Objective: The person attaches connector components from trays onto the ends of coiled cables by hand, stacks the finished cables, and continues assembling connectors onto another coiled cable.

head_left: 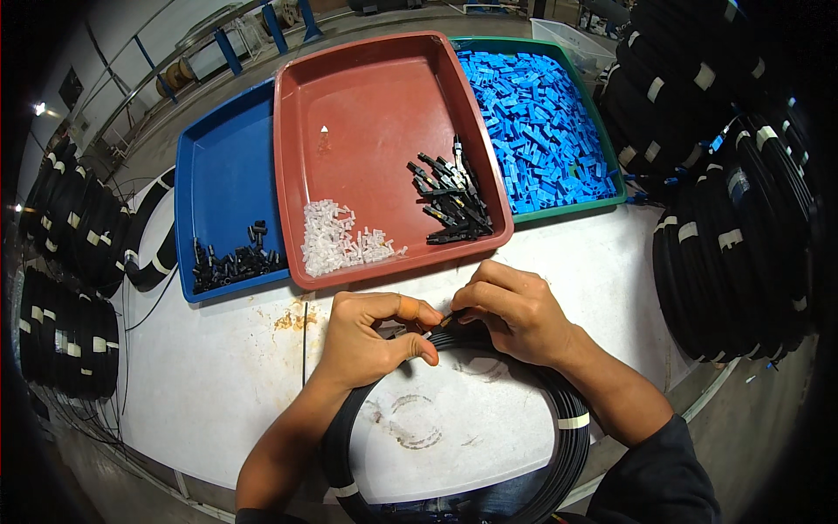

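Observation:
My left hand (375,341), with an orange band round one finger, has its thumb and forefinger closed about a thin black cable end that shows a pale tip. Close against it, my right hand (519,314) pinches a small black connector piece (449,319), mostly covered by the fingers. The two hands nearly meet over the top of a coil of black cable (572,384), bound with pale tape, which lies toward me on the white table. Whether cable and connector are joined is hidden by the fingertips.
Beyond my hands stands a red tray (375,131) with clear plastic sleeves (332,240) and black connectors (449,196). A blue tray (227,140) holds black caps (236,262); a green tray (621,188) holds blue clips (541,122). Taped cable coils (733,253) are stacked at both sides.

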`<control>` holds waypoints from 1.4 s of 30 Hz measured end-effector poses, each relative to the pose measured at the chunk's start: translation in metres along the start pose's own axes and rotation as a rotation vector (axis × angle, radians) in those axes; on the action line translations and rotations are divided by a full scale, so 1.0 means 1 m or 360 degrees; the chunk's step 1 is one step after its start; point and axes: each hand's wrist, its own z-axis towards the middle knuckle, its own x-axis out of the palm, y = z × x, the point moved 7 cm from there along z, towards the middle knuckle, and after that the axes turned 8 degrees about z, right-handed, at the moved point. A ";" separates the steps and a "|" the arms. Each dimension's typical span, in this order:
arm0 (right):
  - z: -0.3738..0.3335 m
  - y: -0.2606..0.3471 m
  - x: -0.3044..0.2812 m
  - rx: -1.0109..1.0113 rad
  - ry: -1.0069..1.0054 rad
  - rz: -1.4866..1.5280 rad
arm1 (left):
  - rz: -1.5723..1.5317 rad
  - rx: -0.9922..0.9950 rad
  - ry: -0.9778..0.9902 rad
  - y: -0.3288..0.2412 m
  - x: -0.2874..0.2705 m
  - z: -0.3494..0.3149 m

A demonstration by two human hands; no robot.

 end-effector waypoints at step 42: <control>0.003 0.000 0.001 0.0151 0.0024 0.0160 | 0.0296 0.0381 -0.0137 -0.009 -0.004 0.000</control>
